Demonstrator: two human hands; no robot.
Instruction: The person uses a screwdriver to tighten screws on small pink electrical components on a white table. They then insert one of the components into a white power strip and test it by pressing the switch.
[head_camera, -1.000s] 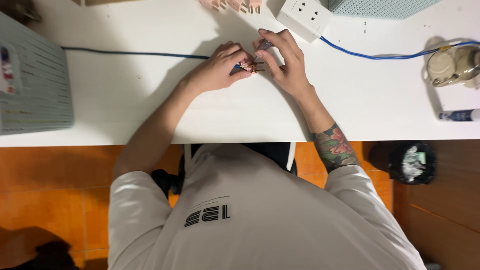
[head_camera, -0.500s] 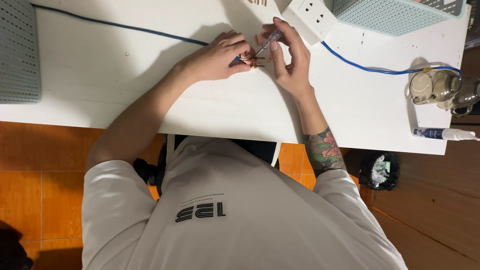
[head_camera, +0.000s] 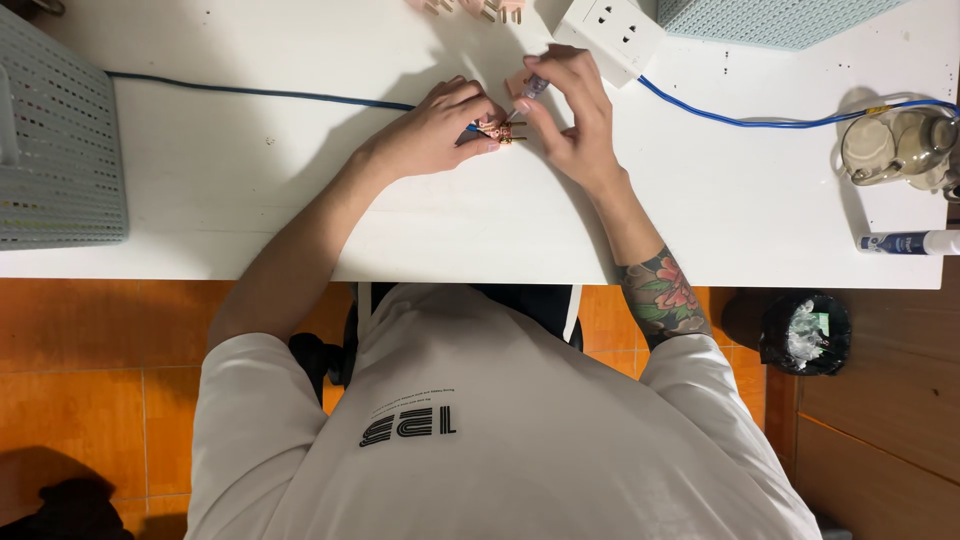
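Both hands (head_camera: 505, 125) pinch a small brass-pronged plug part (head_camera: 508, 131).

A small brass-pronged plug part (head_camera: 508, 131) on a blue cable (head_camera: 260, 93) lies on the white table.

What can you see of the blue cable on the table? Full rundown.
The blue cable is thin and smooth, probably plastic-sheathed. It lies flat on the white table, running from beside the grey perforated basket rightward to the left hand, whose fingers cover its end. Small brass-coloured parts show there, between both hands. Whether they are joined to it cannot be told.
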